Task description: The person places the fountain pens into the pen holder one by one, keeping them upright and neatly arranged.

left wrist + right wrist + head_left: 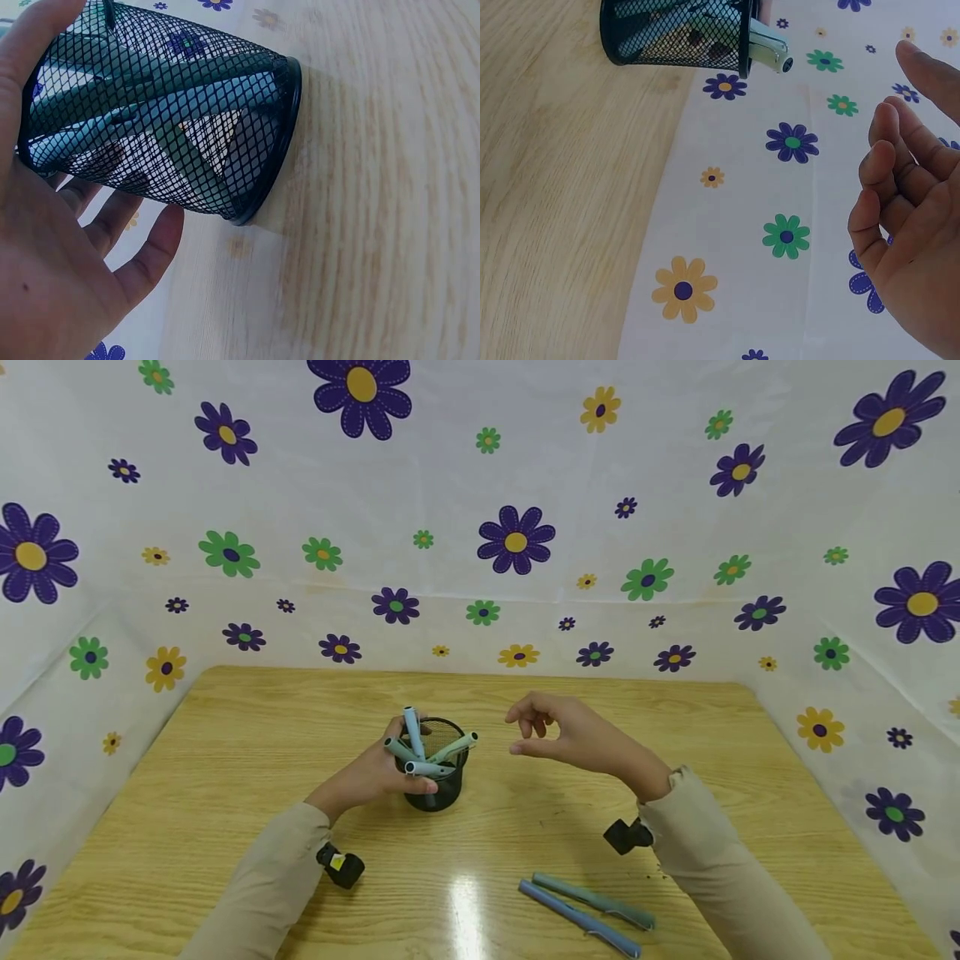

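Observation:
A black mesh pen cup [444, 795] stands upright on the table, left of centre. My left hand [367, 775] holds it from the left, thumb across the near side and fingers round the far side. Several pens lean inside, among them a light blue pen [413, 732] and a pale green pen [454, 747]; the left wrist view shows their barrels through the mesh [202, 90]. To the right of the cup, my right hand [581, 735] hovers above the table with loosely bent fingers and nothing in it. The right wrist view shows it apart from the cup [682, 34].
Near the table's front edge, a blue pen [577, 917] and a grey-green pen [594, 900] lie side by side, close to my right forearm. Flower-printed white cloth [450, 485] surrounds the wooden table [247, 735] at the back and both sides.

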A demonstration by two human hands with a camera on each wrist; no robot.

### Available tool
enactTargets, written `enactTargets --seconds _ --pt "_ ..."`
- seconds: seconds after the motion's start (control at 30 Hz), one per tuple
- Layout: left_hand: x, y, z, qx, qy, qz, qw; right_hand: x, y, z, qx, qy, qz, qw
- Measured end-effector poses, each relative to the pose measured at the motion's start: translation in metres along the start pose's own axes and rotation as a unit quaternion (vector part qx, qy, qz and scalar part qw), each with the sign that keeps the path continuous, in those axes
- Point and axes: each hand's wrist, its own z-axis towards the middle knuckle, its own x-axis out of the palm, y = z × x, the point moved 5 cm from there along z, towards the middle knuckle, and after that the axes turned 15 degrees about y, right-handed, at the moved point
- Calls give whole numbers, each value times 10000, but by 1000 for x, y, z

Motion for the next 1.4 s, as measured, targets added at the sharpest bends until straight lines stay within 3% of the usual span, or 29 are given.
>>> enactTargets --seconds 0.7,1.17,1.4 --pt "-3 0 -2 62 -48 43 10000 24 -32 -34 218 267 96 9994" --pt "2 -5 0 92 9 -59 9999 55 -58 -78 196 334 361 9986" --pt "1 -1 0 12 -8 -56 10000 66 -65 -95 394 501 688 9956"
